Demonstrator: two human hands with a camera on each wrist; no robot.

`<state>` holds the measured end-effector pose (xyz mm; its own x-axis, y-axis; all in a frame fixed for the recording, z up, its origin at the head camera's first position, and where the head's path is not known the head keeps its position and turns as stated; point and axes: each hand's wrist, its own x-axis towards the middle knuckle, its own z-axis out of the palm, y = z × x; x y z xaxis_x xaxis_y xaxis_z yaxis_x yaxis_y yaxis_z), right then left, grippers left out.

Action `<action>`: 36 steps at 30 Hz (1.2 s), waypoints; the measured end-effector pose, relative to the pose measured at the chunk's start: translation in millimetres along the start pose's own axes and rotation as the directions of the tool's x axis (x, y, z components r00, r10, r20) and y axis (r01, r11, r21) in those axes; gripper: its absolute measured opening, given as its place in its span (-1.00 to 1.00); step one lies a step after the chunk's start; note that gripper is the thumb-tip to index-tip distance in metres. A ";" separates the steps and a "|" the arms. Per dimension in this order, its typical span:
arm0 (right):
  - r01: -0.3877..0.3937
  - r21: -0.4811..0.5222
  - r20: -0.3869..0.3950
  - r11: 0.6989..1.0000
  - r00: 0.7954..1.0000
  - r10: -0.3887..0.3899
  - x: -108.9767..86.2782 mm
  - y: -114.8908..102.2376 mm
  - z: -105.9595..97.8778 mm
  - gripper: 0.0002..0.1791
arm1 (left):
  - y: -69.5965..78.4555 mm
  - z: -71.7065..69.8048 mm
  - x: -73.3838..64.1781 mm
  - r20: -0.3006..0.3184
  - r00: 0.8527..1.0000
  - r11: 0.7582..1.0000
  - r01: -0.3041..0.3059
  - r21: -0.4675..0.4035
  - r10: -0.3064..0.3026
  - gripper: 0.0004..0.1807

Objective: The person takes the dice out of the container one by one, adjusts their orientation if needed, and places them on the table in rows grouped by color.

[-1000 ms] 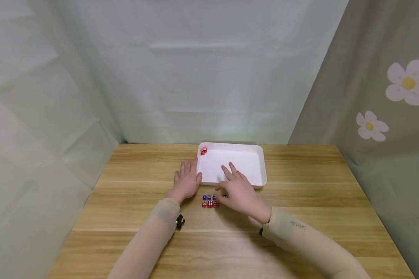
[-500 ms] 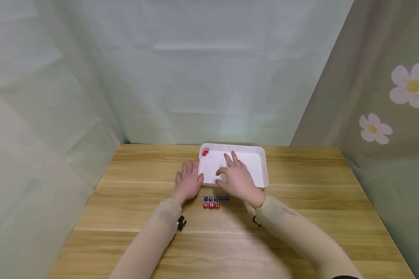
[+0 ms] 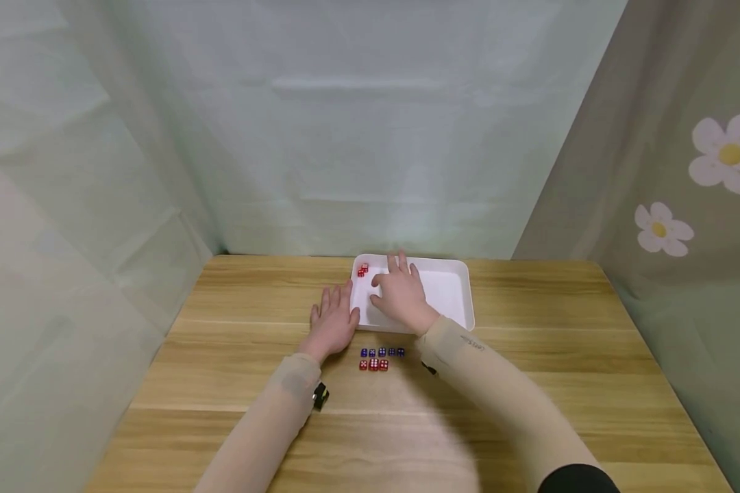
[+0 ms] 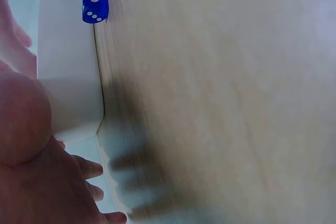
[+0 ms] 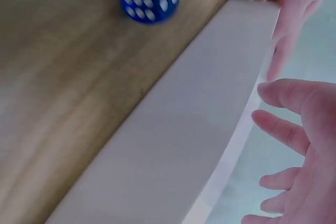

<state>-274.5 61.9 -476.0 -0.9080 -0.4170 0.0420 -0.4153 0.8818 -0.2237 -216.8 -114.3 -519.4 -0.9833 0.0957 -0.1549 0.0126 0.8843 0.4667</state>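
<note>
The white tray [image 3: 447, 287] lies at the back of the table. My left hand [image 3: 331, 324] rests at its left side with fingers spread, thumb by the near left corner. Over the left half of the tray hovers my right hand [image 3: 402, 293], its fingers extended. In the right wrist view, a gap with nothing in it shows between thumb and index finger of the right hand [image 5: 304, 140]. Small red dice [image 3: 361, 272] sit together in the tray's far left corner. In front of the tray stand a row of several blue dice [image 3: 381, 352] and a nearer row of three red dice [image 3: 373, 365].
The wooden table [image 3: 253, 383] extends to both sides and in front of the tray. A pale curtain [image 3: 370, 150] hangs behind its back edge. On the right is a cloth with white flowers [image 3: 664, 229].
My right hand has moved from beside the blue dice, away from me and slightly left, to above the tray. The whole blue row now shows. My left hand stays at the tray's side.
</note>
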 end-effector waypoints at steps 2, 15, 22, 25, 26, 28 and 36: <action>-0.025 0.003 0.022 1.000 0.999 0.025 9.7 -1.0 2.3 -0.66 | -1.0 0.1 -0.9 -0.002 1.000 1.000 0.002 -0.002 -0.002 -0.22; -0.092 -0.011 -0.022 0.996 0.996 0.092 47.9 -14.2 8.4 -0.65 | -0.4 -4.9 -7.1 -0.011 1.000 1.000 0.000 -0.003 0.000 -0.23; -0.136 -0.028 -0.012 0.990 0.991 0.135 51.1 -13.4 18.7 -0.71 | 6.4 -3.7 -8.4 0.007 1.000 1.000 -0.009 0.012 0.009 -0.23; -0.149 -0.030 -0.006 0.988 0.989 0.149 51.8 -12.4 22.6 -0.72 | 9.1 -2.8 -8.9 0.010 1.000 1.000 -0.016 0.015 0.016 -0.23; -0.154 -0.034 -0.006 0.988 0.988 0.154 51.9 -12.0 23.6 -0.72 | 9.8 -2.5 -9.0 0.009 1.000 1.000 -0.019 0.012 0.018 -0.23; -0.160 -0.032 -0.009 0.987 0.987 0.160 52.2 -11.3 25.1 -0.72 | 10.9 -1.7 -8.7 0.010 1.000 1.000 -0.018 0.013 0.017 -0.23; -0.162 -0.036 -0.018 0.986 0.987 0.162 52.4 -12.5 25.0 -0.79 | 12.3 -1.1 -8.9 -0.007 1.000 1.000 -0.014 0.018 0.014 -0.24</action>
<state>-315.5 23.5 -495.4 -0.9640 -0.2648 0.0229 -0.2641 0.9451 -0.1923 -208.1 -104.7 -511.3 -0.9843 0.1044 -0.1422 0.0290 0.8908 0.4534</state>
